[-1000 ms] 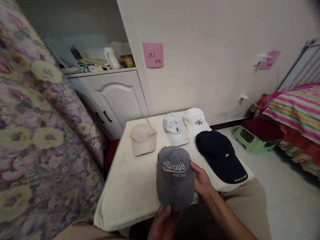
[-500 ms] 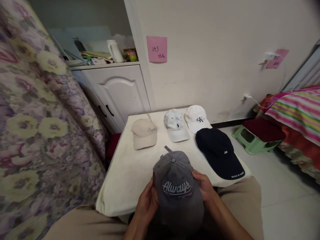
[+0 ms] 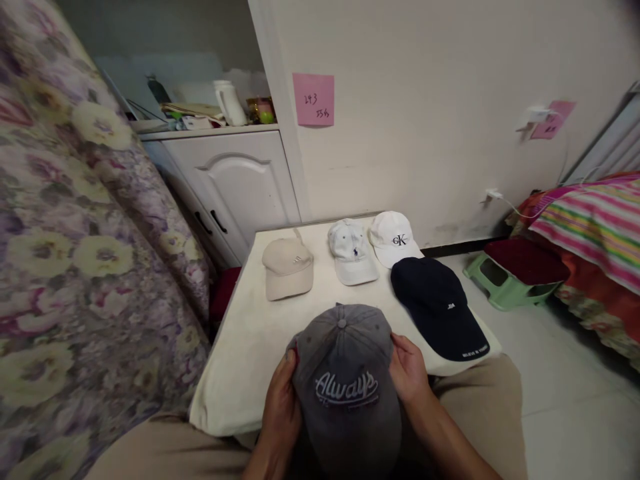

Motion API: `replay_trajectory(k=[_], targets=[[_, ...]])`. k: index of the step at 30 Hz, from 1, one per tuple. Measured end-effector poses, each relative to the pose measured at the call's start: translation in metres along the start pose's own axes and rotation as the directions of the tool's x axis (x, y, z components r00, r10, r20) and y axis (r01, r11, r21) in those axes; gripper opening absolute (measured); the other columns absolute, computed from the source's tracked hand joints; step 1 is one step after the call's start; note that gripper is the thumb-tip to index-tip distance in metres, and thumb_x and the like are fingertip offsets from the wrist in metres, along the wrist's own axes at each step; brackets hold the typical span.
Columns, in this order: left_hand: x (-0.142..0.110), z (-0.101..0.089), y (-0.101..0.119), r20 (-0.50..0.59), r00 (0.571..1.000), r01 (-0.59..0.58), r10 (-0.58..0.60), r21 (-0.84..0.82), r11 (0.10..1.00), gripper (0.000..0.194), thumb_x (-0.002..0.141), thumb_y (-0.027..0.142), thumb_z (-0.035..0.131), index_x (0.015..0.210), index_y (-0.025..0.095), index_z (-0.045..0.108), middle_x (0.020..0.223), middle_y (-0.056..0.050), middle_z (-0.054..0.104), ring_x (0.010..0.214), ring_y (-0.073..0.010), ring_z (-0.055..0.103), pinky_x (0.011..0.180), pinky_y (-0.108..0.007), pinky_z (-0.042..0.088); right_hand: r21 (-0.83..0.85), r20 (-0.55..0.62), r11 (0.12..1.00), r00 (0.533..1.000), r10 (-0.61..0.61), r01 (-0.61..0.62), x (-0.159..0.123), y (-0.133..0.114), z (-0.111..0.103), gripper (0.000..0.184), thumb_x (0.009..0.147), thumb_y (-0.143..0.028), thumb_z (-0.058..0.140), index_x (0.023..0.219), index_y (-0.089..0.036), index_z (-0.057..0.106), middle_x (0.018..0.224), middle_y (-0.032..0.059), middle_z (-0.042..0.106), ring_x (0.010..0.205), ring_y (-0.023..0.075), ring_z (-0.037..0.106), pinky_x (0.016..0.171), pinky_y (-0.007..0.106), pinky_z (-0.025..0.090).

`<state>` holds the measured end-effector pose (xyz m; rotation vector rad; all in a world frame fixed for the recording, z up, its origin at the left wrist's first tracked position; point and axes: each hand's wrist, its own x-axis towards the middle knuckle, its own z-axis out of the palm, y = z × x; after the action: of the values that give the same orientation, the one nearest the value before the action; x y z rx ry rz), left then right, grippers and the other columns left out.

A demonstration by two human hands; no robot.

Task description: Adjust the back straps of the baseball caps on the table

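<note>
Between both hands is a grey baseball cap (image 3: 345, 353) with "Always" stitched across its front, its brim pointing down toward my lap. My left hand (image 3: 283, 400) grips its left side, thumb on the outside. On the opposite side my right hand (image 3: 411, 370) holds the edge, the fingers partly hidden by the cap. Beyond it on the table lie a beige cap (image 3: 287, 267), a pale cap with a small dark emblem (image 3: 353, 253), a white cap lettered "CK" (image 3: 394, 237) and a navy cap (image 3: 435, 300) with a long brim.
A cream cloth covers the small table (image 3: 235, 380) in front of my knees. Floral curtain (image 3: 100, 267) hangs at the left, beside a white cabinet (image 3: 240, 180). Right of the table stand a green stool (image 3: 505, 283) with a dark red top and a bed with striped bedding (image 3: 595, 220).
My left hand has gone from the brim to the cap's left side. The grey cap has come lower and closer, tipping so its crown shows more. The other caps stay in place.
</note>
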<state>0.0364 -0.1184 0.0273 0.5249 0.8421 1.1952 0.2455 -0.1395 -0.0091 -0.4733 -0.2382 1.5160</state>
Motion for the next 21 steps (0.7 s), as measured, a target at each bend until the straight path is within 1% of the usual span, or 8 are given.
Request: replay_trajectory(k=[4, 6, 9, 11, 13, 16, 18, 21], targets=[[-0.001, 0.005, 0.015, 0.020, 0.997, -0.077, 0.076, 0.064, 0.995, 0.034, 0.075, 0.040, 0.077, 0.101, 0.017, 0.077, 0.099, -0.008, 0.079, 0.105, -0.0292, 0.069, 0.094, -0.037, 0.054, -0.002, -0.022, 1.000, 1.000, -0.007, 0.007, 0.009, -0.014, 0.014, 0.014, 0.070, -0.024, 0.077, 0.083, -0.021, 0.074, 0.086, 0.0030, 0.079, 0.096, 0.0272, 0.073, 0.090, 0.041, 0.059], [0.000, 0.012, 0.030, 0.081, 0.991, -0.110, 0.102, 0.091, 0.990, 0.037, 0.073, 0.040, 0.079, 0.102, 0.016, 0.077, 0.097, -0.009, 0.079, 0.101, -0.0301, 0.070, 0.092, -0.038, 0.055, -0.006, -0.001, 1.000, 1.000, 0.003, -0.003, 0.014, -0.027, 0.030, 0.013, 0.068, -0.023, 0.078, 0.080, -0.021, 0.073, 0.082, 0.0028, 0.079, 0.096, 0.0278, 0.073, 0.090, 0.042, 0.058], [0.003, 0.025, 0.054, 0.198, 0.970, -0.164, 0.139, 0.118, 0.979, 0.043, 0.070, 0.040, 0.081, 0.104, 0.014, 0.076, 0.093, -0.012, 0.078, 0.096, -0.0316, 0.071, 0.088, -0.039, 0.056, -0.040, 0.056, 0.997, 0.996, -0.068, 0.070, 0.019, -0.048, 0.059, 0.021, 0.067, -0.025, 0.082, 0.085, -0.022, 0.073, 0.084, 0.0020, 0.079, 0.096, 0.0271, 0.073, 0.090, 0.042, 0.058], [0.005, 0.031, 0.066, 0.289, 0.950, -0.166, 0.117, 0.149, 0.975, 0.045, 0.068, 0.040, 0.083, 0.103, 0.013, 0.076, 0.092, -0.013, 0.078, 0.093, -0.0321, 0.071, 0.085, -0.039, 0.056, -0.079, 0.096, 0.988, 0.988, -0.123, 0.131, 0.019, -0.058, 0.076, 0.024, 0.066, -0.029, 0.083, 0.087, -0.023, 0.073, 0.084, 0.0019, 0.079, 0.095, 0.0267, 0.074, 0.090, 0.040, 0.058], [0.006, 0.032, 0.071, 0.357, 0.932, -0.136, 0.058, 0.199, 0.971, 0.047, 0.065, 0.039, 0.085, 0.102, 0.012, 0.076, 0.089, -0.013, 0.077, 0.090, -0.0325, 0.072, 0.081, -0.039, 0.056, -0.132, 0.140, 0.977, 0.979, -0.150, 0.169, 0.017, -0.063, 0.084, 0.028, 0.066, -0.029, 0.084, 0.091, -0.022, 0.073, 0.085, 0.0020, 0.079, 0.092, 0.0259, 0.074, 0.089, 0.038, 0.058], [0.003, 0.028, 0.069, 0.369, 0.930, -0.091, -0.011, 0.258, 0.962, 0.043, 0.063, 0.036, 0.086, 0.097, 0.012, 0.077, 0.085, -0.013, 0.077, 0.084, -0.0323, 0.072, 0.077, -0.038, 0.056, -0.226, 0.191, 0.965, 0.978, -0.089, 0.132, 0.009, -0.061, 0.077, 0.032, 0.068, -0.025, 0.082, 0.099, -0.020, 0.073, 0.087, 0.0041, 0.079, 0.087, 0.0248, 0.075, 0.087, 0.036, 0.058], [-0.001, 0.023, 0.066, 0.337, 0.942, -0.077, -0.016, 0.262, 0.962, 0.039, 0.064, 0.032, 0.085, 0.097, 0.012, 0.078, 0.084, -0.012, 0.077, 0.083, -0.0324, 0.071, 0.076, -0.037, 0.056, -0.263, 0.194, 0.961, 0.981, -0.034, 0.085, 0.003, -0.058, 0.065, 0.032, 0.070, -0.024, 0.081, 0.101, -0.018, 0.073, 0.087, 0.0056, 0.078, 0.083, 0.0244, 0.075, 0.085, 0.036, 0.058], [-0.011, 0.019, 0.066, 0.297, 0.955, -0.062, -0.015, 0.248, 0.967, 0.044, 0.063, 0.030, 0.085, 0.103, 0.014, 0.077, 0.083, -0.012, 0.076, 0.085, -0.0340, 0.070, 0.075, -0.037, 0.054, -0.282, 0.180, 0.958, 0.984, 0.006, 0.046, -0.006, -0.055, 0.050, 0.031, 0.072, -0.027, 0.080, 0.100, -0.017, 0.072, 0.084, 0.0064, 0.078, 0.077, 0.0233, 0.074, 0.079, 0.035, 0.059]])
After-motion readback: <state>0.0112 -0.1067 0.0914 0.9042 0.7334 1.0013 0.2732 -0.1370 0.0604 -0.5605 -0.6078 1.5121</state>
